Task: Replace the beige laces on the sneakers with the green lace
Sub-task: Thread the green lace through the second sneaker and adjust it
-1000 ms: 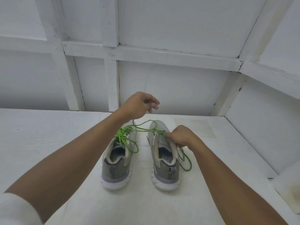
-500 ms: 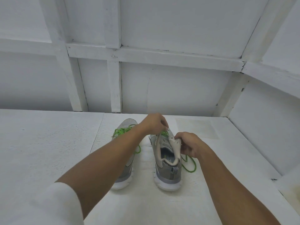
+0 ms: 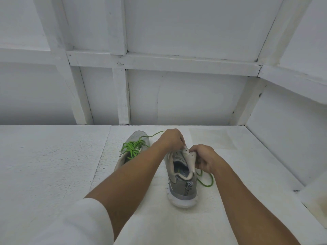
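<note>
On the white painted desk (image 3: 53,165), a little right of its middle, a pair side by side, heels toward the near edge, toes toward the far edge. Grey mesh left sneaker (image 3: 139,137) half hidden behind the left forearm, its top crossed by a tangle of bright green lace (image 3: 131,149). From that tangle, one strand leading past the toe and up into the left grip (image 3: 170,140).

Left grip clenched, knuckles up, over the front of the grey, white-soled right sneaker (image 3: 182,186); seemingly pinching the strand, fingertips hidden. Right grip (image 3: 203,158) just beside it, fingers curled round the pale eyelet flap (image 3: 190,154) on the outer side of the right sneaker's opening, flap lifted, small holes showing.

Loose green loop (image 3: 207,183) flat on the desk, just beside the right sneaker's outer side, under the right wrist.

White sleeve (image 3: 85,223) on the left arm by the near edge. White panelled wall (image 3: 177,94) behind the far edge.
</note>
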{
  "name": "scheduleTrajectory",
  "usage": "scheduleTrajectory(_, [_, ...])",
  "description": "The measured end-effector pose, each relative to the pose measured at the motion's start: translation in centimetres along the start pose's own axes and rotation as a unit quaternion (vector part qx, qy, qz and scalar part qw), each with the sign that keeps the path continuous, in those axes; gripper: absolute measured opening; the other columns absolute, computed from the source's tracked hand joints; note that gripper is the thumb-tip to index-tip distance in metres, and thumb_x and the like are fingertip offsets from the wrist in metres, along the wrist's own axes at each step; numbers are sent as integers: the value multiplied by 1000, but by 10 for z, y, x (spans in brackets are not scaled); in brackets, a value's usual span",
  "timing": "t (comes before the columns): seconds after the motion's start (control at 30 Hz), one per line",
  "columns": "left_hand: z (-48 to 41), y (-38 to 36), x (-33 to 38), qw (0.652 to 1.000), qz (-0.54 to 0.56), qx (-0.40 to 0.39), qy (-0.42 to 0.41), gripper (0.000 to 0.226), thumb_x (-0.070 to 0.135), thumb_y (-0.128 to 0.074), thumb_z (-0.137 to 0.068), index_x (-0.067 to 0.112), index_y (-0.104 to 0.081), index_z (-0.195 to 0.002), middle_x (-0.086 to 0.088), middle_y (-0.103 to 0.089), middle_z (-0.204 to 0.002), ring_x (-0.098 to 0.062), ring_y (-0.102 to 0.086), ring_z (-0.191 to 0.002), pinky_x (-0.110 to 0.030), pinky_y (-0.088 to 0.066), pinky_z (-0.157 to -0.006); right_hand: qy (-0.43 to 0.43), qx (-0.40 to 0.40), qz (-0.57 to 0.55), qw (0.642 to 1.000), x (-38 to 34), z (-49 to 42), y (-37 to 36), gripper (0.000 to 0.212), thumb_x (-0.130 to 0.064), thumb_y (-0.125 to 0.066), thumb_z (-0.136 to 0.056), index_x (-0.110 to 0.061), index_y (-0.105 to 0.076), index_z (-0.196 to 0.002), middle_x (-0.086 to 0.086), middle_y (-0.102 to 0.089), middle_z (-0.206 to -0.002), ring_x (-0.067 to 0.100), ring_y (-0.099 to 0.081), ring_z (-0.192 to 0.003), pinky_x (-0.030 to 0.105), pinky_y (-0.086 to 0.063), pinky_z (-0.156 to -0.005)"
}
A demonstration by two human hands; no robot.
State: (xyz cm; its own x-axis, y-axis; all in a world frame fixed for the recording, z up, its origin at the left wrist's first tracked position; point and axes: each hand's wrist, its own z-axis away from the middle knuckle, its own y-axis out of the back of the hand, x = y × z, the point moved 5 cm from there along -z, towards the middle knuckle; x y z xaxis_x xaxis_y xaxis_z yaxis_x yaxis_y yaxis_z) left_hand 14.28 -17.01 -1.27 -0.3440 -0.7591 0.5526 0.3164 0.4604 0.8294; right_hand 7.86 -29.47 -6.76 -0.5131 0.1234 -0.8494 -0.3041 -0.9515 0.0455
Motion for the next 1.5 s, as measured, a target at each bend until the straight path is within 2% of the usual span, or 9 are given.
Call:
scheduleTrajectory(0.37, [1,-9,2,1000,-10,7,0,16,10,-66,-83,15,-76,-94,-5,-72,-99,-22,-65,-95,-29,-54,-78,4,11,-7,1000,1,2,-1,10,-3,-51,-86,-1,-60,-87,14,-60,-75,25,-58,-69,34,-54,-65])
scheduleTrajectory(0.5, [2,-8,3,1000,-12,9,3,16,10,-66,-84,15,-76,-95,-6,-72,-99,-22,-65,-95,-29,-55,-77,4,12,-7,1000,2,1,0,10,-3,-51,-86,0,-60,-88,15,-60,-76,27,-58,-71,37,-54,-72])
scheduleTrajectory(0.73, [2,-8,4,1000,-20,9,1,16,10,-64,-85,15,-75,-95,-6,-72,-100,-22,-65,-95,-29,-54,-77,7,16,-5,1000,0,2,-1,9,-3,-51,-86,-1,-59,-85,14,-59,-75,26,-57,-70,36,-53,-68])
scheduleTrajectory(0.87, [4,-8,8,999,-49,15,1,20,14,-64,-86,12,-68,-106,-9,-67,-110,-25,-61,-102,-32,-53,-82,9,9,3,1000,-1,2,-1,9,-4,-51,-86,0,-59,-88,16,-60,-80,28,-58,-75,38,-54,-74])
scheduleTrajectory(1.0, [6,-13,17,995,-95,30,-13,36,19,-59,-90,7,-50,-122,-13,-57,-120,-28,-56,-108,-32,-45,-77,19,-10,85,996,-8,6,-2,16,-8,-53,-91,2,-64,-98,20,-69,-96,33,-67,-87,40,-59,-79])
scheduleTrajectory(1.13, [8,-13,20,991,-126,45,-29,34,20,-56,-94,5,-46,-123,-16,-56,-121,-31,-56,-109,-31,-40,-72,29,-32,139,989,-18,12,2,23,-22,-52,-98,-5,-67,-103,17,-72,-99,29,-71,-87,34,-60,-69])
scheduleTrajectory(1.23, [13,-13,20,988,-144,46,-25,33,17,-51,-95,7,-45,-125,-15,-56,-122,-32,-55,-111,-36,-42,-83,72,-55,194,977,-24,11,3,22,-17,-48,-98,-13,-68,-104,12,-73,-98,25,-72,-82,33,-60,-71])
scheduleTrajectory(1.33, [20,-16,21,986,-166,31,-8,34,11,-48,-92,10,-42,-125,-11,-58,-116,-31,-53,-111,-44,-32,-98,135,-44,254,957,-29,11,0,22,-9,-45,-98,-12,-66,-104,14,-72,-95,25,-70,-78,31,-59,-68])
scheduleTrajectory(1.5, [34,-11,18,986,-143,82,22,36,18,-50,-91,14,-45,-126,-8,-57,-116,-29,-46,-115,-44,-29,-97,194,-33,332,922,-33,12,-5,16,-12,-47,-97,-14,-62,-91,12,-65,-85,22,-55,-64,29,-44,-55])
